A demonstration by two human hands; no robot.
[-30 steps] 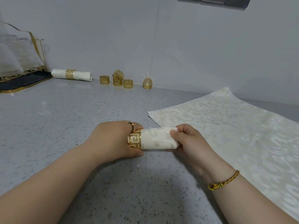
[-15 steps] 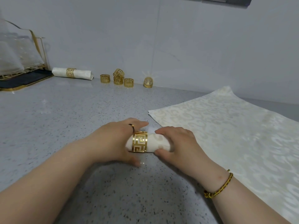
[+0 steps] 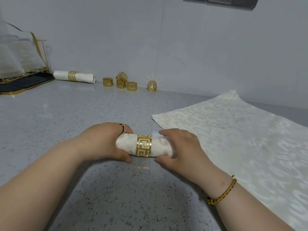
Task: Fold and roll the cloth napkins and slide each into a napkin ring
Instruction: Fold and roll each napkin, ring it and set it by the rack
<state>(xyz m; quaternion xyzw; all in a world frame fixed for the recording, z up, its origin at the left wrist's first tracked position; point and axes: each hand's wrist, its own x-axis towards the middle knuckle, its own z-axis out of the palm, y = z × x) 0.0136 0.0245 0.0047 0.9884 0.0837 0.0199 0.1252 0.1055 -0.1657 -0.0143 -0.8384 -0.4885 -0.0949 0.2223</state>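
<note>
A rolled cream napkin (image 3: 126, 144) lies on the grey counter in front of me, with a gold cut-out napkin ring (image 3: 144, 145) around its middle. My left hand (image 3: 103, 144) grips the roll's left end, thumb underneath at the front. My right hand (image 3: 181, 147) grips the right end, fingers curled over the top and thumb at the front. A flat cream patterned napkin (image 3: 233, 130) is spread out on the right. One finished rolled napkin in a ring (image 3: 74, 76) rests by the back wall.
Several loose gold rings (image 3: 122, 81) stand along the back wall, one more (image 3: 152, 85) apart to their right. A gold wire rack on a dark tray (image 3: 25, 80) with draped sheer cloth sits at the far left. The speckled counter (image 3: 66, 114) stretches between.
The gold ring has slid from the roll's left end to its middle. My left hand now holds the bare left end, and my right hand has moved in over the right end.
</note>
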